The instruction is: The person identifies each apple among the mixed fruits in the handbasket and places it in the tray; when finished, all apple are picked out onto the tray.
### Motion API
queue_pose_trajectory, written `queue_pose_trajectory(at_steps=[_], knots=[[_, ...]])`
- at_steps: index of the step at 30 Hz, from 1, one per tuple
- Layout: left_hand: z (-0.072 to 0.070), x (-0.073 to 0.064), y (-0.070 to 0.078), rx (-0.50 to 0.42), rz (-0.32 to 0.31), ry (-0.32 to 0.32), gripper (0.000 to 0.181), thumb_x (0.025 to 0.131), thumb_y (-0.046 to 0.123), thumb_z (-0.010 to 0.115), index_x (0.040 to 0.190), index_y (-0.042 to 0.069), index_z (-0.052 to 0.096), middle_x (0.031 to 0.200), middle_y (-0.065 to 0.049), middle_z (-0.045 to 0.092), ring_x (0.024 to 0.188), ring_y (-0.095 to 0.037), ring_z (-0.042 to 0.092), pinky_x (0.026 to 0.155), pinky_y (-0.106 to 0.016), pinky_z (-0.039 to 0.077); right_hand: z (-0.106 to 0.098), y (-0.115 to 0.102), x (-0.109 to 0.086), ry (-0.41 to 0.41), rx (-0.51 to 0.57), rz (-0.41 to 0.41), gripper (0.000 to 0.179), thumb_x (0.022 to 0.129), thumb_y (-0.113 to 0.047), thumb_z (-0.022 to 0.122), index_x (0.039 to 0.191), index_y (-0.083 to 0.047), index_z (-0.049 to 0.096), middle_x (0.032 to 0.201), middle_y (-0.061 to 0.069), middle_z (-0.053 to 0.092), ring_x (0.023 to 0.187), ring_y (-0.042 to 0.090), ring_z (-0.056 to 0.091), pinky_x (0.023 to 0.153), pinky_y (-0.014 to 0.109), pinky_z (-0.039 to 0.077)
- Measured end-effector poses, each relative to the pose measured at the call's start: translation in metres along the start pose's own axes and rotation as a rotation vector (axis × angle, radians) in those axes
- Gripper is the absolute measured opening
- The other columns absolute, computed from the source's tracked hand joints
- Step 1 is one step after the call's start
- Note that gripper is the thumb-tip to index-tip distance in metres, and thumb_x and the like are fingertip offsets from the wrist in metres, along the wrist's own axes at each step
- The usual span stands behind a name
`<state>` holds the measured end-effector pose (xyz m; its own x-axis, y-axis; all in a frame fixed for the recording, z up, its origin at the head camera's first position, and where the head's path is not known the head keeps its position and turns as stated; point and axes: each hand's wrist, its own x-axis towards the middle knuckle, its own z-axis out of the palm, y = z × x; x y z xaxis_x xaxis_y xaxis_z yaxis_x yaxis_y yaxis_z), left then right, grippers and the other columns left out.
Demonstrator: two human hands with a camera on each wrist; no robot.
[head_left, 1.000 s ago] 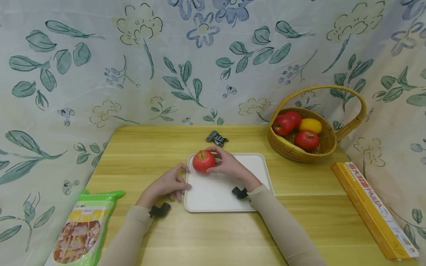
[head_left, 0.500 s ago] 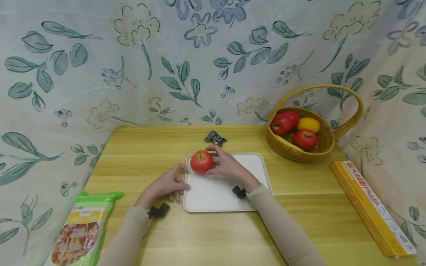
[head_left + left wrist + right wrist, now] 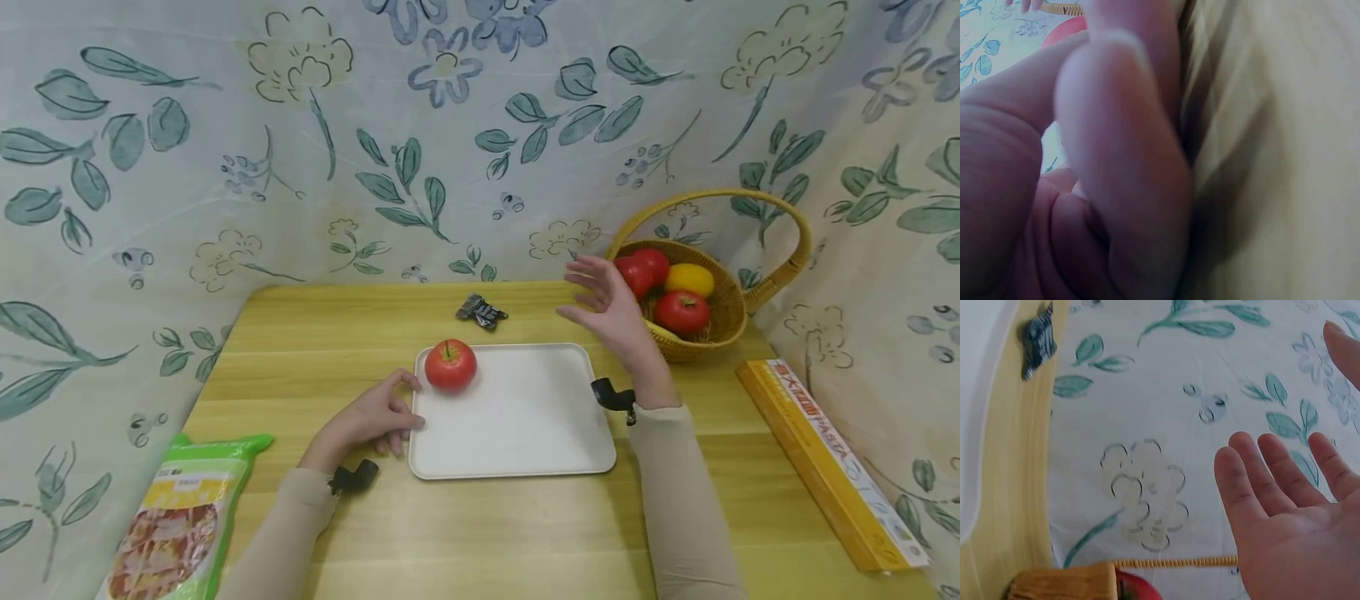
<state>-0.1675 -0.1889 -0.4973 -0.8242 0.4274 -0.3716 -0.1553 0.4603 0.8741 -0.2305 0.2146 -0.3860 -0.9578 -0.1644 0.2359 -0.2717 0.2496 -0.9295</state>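
Note:
A red apple (image 3: 451, 365) sits in the upper left corner of a white tray (image 3: 517, 417). At the tray's left edge is my left hand (image 3: 369, 417), its fingers loosely bent and its thumb and forefinger tips at the rim. In the left wrist view, bent fingers (image 3: 1122, 162) fill much of the picture and hide most of the tray's side. My right hand (image 3: 611, 312) is raised in front of a wicker basket (image 3: 693, 354), spread and holding nothing. Inside the basket are red apples (image 3: 682, 313), a yellow lemon-like fruit (image 3: 690, 281) and a banana (image 3: 662, 332), partly hidden.
A small black wrapped packet (image 3: 482, 312) lies behind the tray. On the left is a green-edged food bag (image 3: 176, 517); on the right, a long yellow pasta box (image 3: 828, 467). Floral cloth (image 3: 420, 150) hangs at the table's back edge. The basket's handle (image 3: 802, 250) arches high.
My right hand has let go of the apple and moved right and up towards the basket. The apple stays on the tray. My left hand keeps its place at the rim.

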Motion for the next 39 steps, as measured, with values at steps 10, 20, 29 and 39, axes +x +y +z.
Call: queue_pose_trajectory(at_steps=[10, 20, 29, 39], knots=[[-0.001, 0.0, 0.001, 0.001, -0.006, 0.0, 0.062, 0.094, 0.028, 0.082, 0.14, 0.018, 0.043, 0.077, -0.007, 0.07, 0.05, -0.018, 0.066, 0.044, -0.027, 0.051, -0.078, 0.02, -0.008, 0.319, 0.145, 0.066, 0.074, 0.093, -0.011, 0.081, 0.156, -0.022, 0.045, 0.155, 0.001, 0.055, 0.149, 0.023, 0.045, 0.128, 0.035, 0.036], [0.0, -0.001, 0.002, -0.005, 0.006, -0.002, 0.062, 0.094, 0.026, 0.082, 0.14, 0.016, 0.042, 0.075, -0.007, 0.07, 0.049, -0.018, 0.065, 0.044, -0.027, 0.051, -0.121, 0.054, -0.016, 0.491, 0.114, 0.169, 0.077, 0.091, -0.01, 0.084, 0.157, -0.024, 0.046, 0.149, -0.009, 0.056, 0.149, 0.021, 0.04, 0.114, 0.016, 0.039], [-0.001, -0.002, 0.003, 0.002, 0.008, -0.012, 0.062, 0.094, 0.025, 0.081, 0.141, 0.016, 0.042, 0.076, -0.007, 0.07, 0.05, -0.018, 0.066, 0.044, -0.026, 0.051, -0.141, 0.073, -0.015, 0.418, -0.159, 0.28, 0.09, 0.096, -0.03, 0.08, 0.168, -0.022, 0.026, 0.175, 0.01, 0.029, 0.161, 0.03, 0.026, 0.136, 0.046, 0.017], [0.0, -0.001, 0.003, 0.002, -0.007, -0.009, 0.063, 0.093, 0.027, 0.082, 0.141, 0.017, 0.042, 0.076, -0.008, 0.071, 0.05, -0.018, 0.066, 0.044, -0.027, 0.051, -0.159, 0.083, -0.008, 0.213, -0.371, 0.321, 0.099, 0.097, -0.045, 0.075, 0.169, -0.01, 0.017, 0.174, 0.026, 0.021, 0.158, 0.049, 0.024, 0.129, 0.066, 0.024]])
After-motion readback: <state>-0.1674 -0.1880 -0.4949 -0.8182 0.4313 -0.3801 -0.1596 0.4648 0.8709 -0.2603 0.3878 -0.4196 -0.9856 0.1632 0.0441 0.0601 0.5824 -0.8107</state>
